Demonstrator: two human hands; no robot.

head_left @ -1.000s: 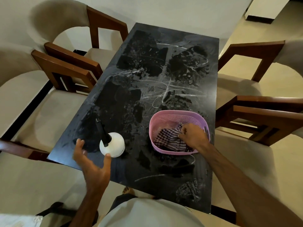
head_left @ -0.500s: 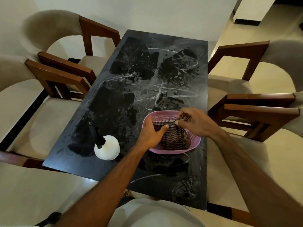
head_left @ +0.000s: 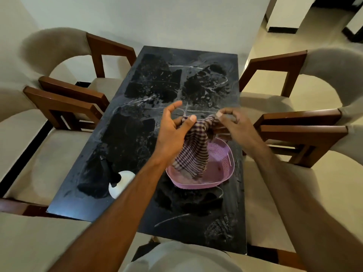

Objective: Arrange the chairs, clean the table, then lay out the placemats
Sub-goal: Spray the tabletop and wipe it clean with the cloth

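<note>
both hands, left hand (head_left: 172, 132) and right hand (head_left: 228, 122), pinch the checked cloth (head_left: 193, 152) above the pink basket (head_left: 225, 173) near the table's (head_left: 137, 134) right edge, likely spreading it for wiping.

Far table (head_left: 188, 61) half open (chairs (head_left: 78, 95) flanking).

Both forearms are bare, with no sleeves, watch or rings visible. A pale grey garment (head_left: 182, 258) covers the person's torso, below the table (head_left: 137, 146).
</note>
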